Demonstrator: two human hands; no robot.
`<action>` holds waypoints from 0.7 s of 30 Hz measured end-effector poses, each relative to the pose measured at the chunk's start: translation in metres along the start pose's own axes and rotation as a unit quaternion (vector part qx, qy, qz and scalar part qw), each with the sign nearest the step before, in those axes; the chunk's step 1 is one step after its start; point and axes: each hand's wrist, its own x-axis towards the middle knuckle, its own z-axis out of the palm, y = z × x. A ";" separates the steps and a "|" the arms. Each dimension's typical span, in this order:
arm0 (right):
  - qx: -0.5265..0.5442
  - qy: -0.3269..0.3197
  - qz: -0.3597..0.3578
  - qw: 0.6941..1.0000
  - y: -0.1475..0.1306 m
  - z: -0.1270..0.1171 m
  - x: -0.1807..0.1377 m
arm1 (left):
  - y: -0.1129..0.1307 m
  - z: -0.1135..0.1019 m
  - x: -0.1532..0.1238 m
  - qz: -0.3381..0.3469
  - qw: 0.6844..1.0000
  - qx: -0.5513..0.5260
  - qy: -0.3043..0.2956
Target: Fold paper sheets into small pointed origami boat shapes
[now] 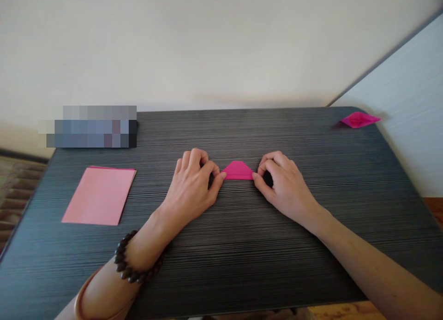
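A small folded piece of magenta paper [237, 171], shaped like a flat trapezoid, lies in the middle of the dark striped table [242, 255]. My left hand [194, 184] pinches its left corner between thumb and curled fingers. My right hand [282, 184] pinches its right corner the same way. Both hands rest on the tabletop. A dark bead bracelet [133, 260] and a thin bangle circle my left wrist.
A stack of light pink paper sheets [98, 195] lies at the left of the table. A finished magenta folded paper figure [358, 120] sits at the far right corner. A blurred-out oblong object [92, 126] lies at the far left edge by the wall.
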 end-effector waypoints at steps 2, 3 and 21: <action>-0.008 -0.006 0.000 1.000 0.000 0.000 0.000 | 0.002 0.001 0.000 -0.009 1.000 0.002 0.002; -0.009 -0.009 0.000 1.000 0.000 0.000 0.001 | 0.002 0.001 0.000 -0.013 1.000 0.002 0.004; 0.109 -0.081 0.019 0.991 0.009 -0.015 0.008 | -0.007 -0.002 0.003 -0.044 0.996 -0.075 -0.035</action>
